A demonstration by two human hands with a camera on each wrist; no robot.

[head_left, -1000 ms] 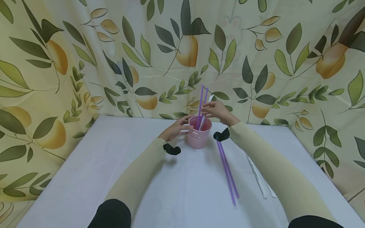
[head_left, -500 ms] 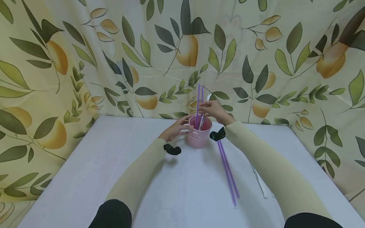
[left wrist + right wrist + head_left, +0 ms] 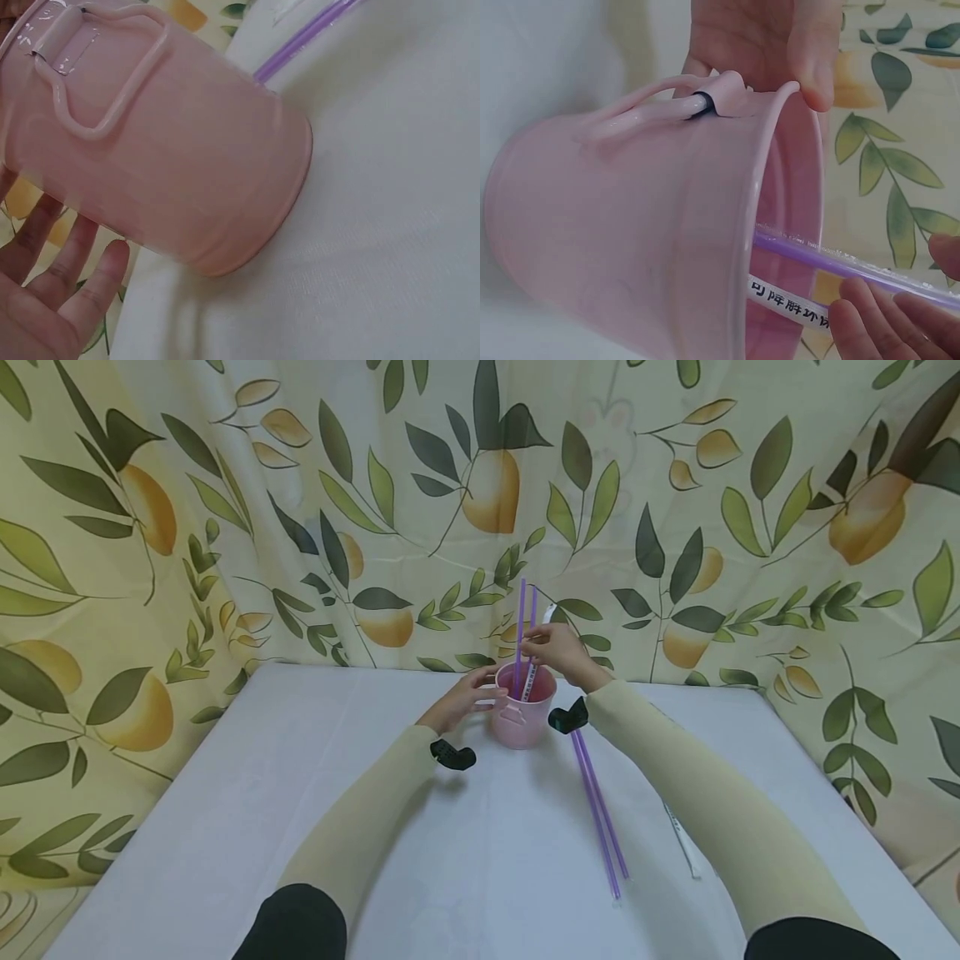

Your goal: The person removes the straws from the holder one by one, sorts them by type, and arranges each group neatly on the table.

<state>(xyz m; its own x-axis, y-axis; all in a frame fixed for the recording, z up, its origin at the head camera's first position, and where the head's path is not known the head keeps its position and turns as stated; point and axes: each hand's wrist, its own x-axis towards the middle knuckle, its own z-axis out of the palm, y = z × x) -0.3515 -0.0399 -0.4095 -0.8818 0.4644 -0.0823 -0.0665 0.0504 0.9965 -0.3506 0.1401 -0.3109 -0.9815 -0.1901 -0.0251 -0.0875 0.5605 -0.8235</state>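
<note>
A pink bucket (image 3: 517,722) with a side handle stands upright on the table. My left hand (image 3: 467,697) rests against its left side, thumb at the rim; in the left wrist view its fingers (image 3: 101,281) stretch to the wall. Over the bucket's mouth, my right hand (image 3: 561,652) pinches straws that stand inside it: purple straws (image 3: 521,610) and a white-wrapped straw (image 3: 530,681) with black print. In the right wrist view the right fingertips (image 3: 851,319) overlap the wrapped straw (image 3: 784,301), with the purple straws (image 3: 817,259) running between fingers and thumb.
Two purple straws (image 3: 596,810) lie on the white table (image 3: 375,793) right of the bucket. A white-wrapped straw (image 3: 682,843) lies farther right, partly under the right sleeve (image 3: 720,785). A leaf-and-fruit patterned curtain (image 3: 300,510) hangs behind the table.
My right hand has shifted slightly left, and the straws in the bucket have tilted left with it. The right sleeve covers more of the wrapped straws on the table. My left hand has stayed put.
</note>
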